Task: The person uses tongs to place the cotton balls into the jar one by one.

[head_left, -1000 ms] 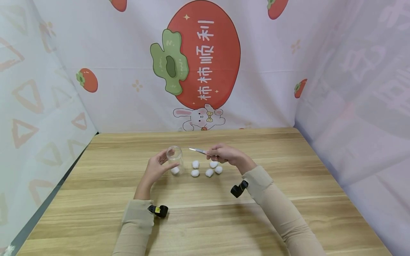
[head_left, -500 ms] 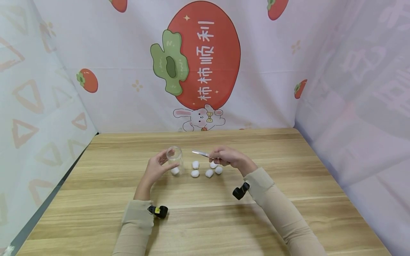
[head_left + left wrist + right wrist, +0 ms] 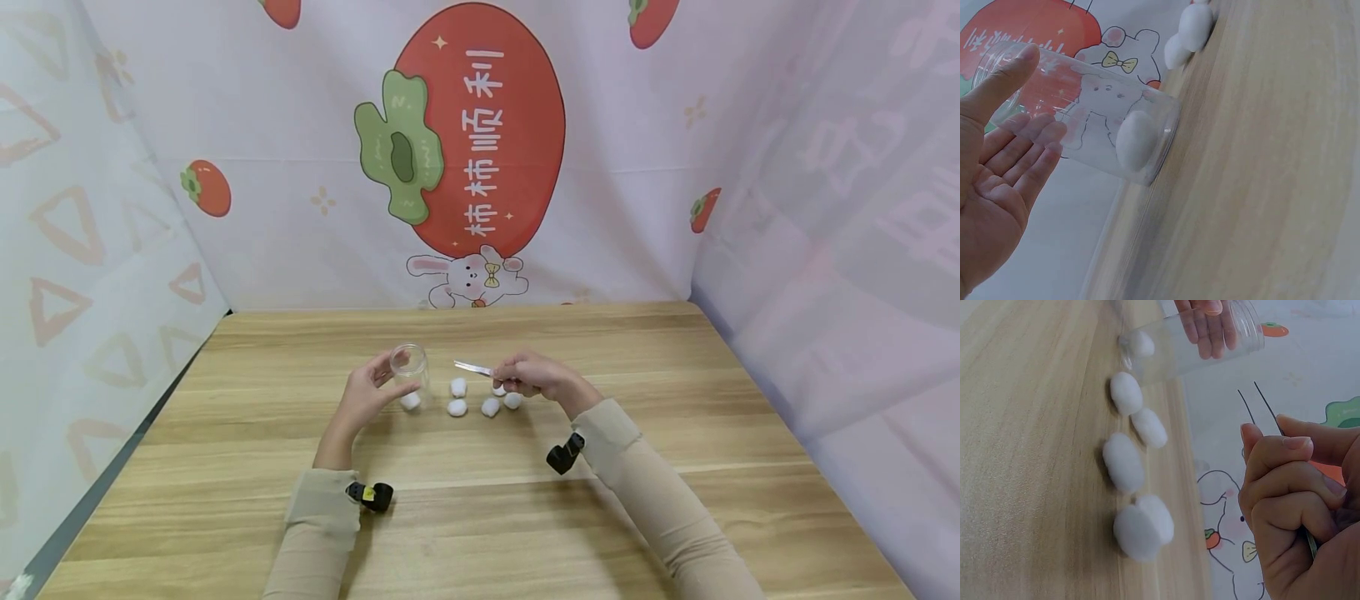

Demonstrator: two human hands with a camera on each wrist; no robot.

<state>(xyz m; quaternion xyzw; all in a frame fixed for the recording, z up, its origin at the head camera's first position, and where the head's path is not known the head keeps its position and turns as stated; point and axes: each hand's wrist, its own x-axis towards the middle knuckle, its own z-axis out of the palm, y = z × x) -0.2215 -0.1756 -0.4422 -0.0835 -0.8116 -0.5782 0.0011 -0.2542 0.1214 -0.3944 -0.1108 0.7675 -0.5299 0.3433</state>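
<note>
A clear, open-mouthed jar [image 3: 421, 382] stands upright on the wooden table. My left hand [image 3: 367, 394] grips it near the mouth, thumb on one side and fingers on the other. One white cotton ball [image 3: 1137, 142] lies at the bottom of the jar. My right hand [image 3: 534, 372] pinches a pair of metal tweezers [image 3: 472, 368] above the table, the tips pointing left toward the jar. In the right wrist view the tweezers' two tips stand apart with nothing between them. Several loose cotton balls [image 3: 1124, 464] lie right of the jar, one partly hidden beneath the right hand in the head view.
The wooden table [image 3: 480, 517] stretches toward the person in front of the jar. At its far edge hangs a backdrop cloth [image 3: 300, 250] with persimmon and rabbit prints. Pale cloths also flank the left and right sides.
My right hand has drawn the tweezers slightly to the right and nearer the person, away from the jar. The left hand and jar have stayed in place.
</note>
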